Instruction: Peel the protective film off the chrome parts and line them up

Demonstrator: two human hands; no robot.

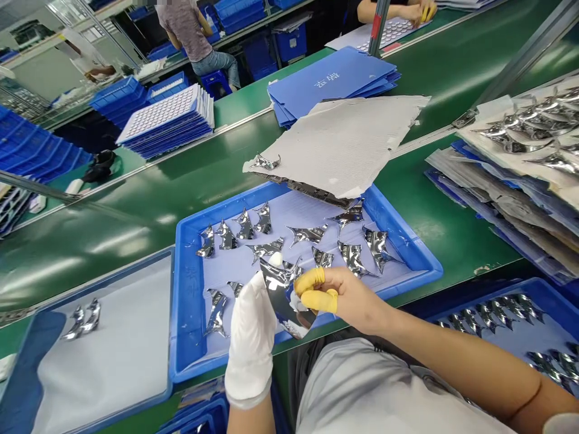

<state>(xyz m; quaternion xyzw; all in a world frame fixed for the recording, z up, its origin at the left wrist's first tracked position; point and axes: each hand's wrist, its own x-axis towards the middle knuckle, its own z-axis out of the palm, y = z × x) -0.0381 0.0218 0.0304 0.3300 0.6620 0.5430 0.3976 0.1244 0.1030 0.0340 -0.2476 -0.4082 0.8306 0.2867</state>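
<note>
In a white glove, my left hand (253,331) is closed on the left edge of a shiny chrome-like curved part (284,298) with pointed ends. Yellow finger cots cover fingers of my right hand (335,295), which pinches the same part from its right side. Both hands hold it above the near edge of a blue tray (398,283). Several similar chrome-like parts (307,234) lie spaced out on the tray's pale lining. Part of the tray behind my hands is hidden.
A second lined tray (122,361) on the left bears two chrome-like parts (84,319). A greyish board (335,144) overlaps the blue tray's far edge, with one small part on it. Stacked sheets with chrome parts (534,120) stand right. Across the green bench (136,205) a co-worker's hands (418,13) show.
</note>
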